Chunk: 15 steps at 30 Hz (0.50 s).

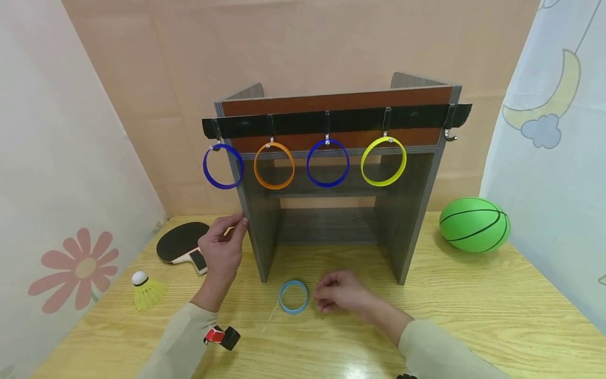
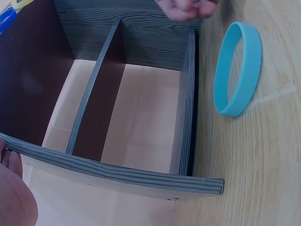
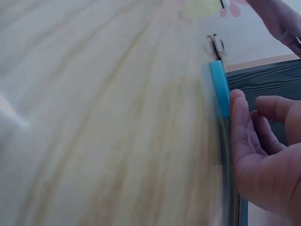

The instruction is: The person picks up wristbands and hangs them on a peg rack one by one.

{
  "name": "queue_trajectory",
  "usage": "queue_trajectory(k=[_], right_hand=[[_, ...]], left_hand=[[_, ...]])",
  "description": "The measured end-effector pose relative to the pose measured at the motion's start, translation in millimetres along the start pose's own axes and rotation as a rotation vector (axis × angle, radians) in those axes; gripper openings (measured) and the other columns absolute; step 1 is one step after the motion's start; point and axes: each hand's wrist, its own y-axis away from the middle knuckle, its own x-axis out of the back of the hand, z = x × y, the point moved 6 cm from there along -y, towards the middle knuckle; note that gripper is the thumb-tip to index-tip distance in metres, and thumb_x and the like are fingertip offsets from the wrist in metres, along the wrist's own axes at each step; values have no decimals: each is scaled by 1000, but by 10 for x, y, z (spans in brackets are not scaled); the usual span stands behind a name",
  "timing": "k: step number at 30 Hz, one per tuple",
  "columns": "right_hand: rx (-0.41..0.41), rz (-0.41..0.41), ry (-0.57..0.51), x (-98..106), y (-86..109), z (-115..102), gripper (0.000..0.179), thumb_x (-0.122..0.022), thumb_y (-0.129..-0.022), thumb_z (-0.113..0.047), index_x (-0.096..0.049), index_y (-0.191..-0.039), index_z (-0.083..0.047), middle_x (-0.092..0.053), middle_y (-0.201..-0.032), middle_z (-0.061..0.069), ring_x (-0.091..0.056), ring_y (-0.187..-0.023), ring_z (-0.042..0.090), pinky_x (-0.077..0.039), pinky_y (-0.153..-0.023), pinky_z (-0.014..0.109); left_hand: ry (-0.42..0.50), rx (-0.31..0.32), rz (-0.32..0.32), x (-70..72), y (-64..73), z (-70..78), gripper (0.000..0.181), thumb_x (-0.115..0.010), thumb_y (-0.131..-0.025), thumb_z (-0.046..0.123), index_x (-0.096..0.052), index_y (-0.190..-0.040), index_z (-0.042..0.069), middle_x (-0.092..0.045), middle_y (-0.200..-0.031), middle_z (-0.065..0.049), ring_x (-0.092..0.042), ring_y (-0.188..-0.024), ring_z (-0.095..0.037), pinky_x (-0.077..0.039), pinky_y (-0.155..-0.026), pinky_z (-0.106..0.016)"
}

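My left hand grips the front edge of the left side panel of a grey wooden shelf; in the left wrist view its fingers show at that edge. My right hand hovers near the table in front of the shelf, fingers loosely bent, with nothing in them. Just left of it, a light-blue silicone wristband lies on the table. Across the shelf's top runs a black strip with several hooks. Four hold wristbands: blue, orange, blue and yellow. The rightmost hook is bare.
Left of the shelf lie a black table tennis paddle and a yellow shuttlecock. A green ball rests on the right of the wooden table. Patterned cloth walls flank both sides.
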Motion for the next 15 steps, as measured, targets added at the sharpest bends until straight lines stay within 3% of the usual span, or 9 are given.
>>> queue_trajectory(k=[7, 15], right_hand=[[-14, 1, 47, -50, -47, 86, 15, -65, -82, -1, -60, -92, 9, -65, -75, 15, -66, -66, 22, -58, -63, 33], [-35, -24, 142, -120, -86, 13, 13, -68, -82, -1, -62, -91, 7, -64, -77, 15, -66, -65, 24, -58, -62, 35]], left_hand=[[-19, 0, 4, 12, 11, -21, 13, -66, -79, -17, -66, -92, -17, -66, -83, -11, -62, -80, -16, -55, -76, -28], [-33, -17, 1, 7, -3, -9, 13, -65, -79, -19, -66, -91, -18, -66, -82, -13, -62, -80, -14, -56, -75, -27]])
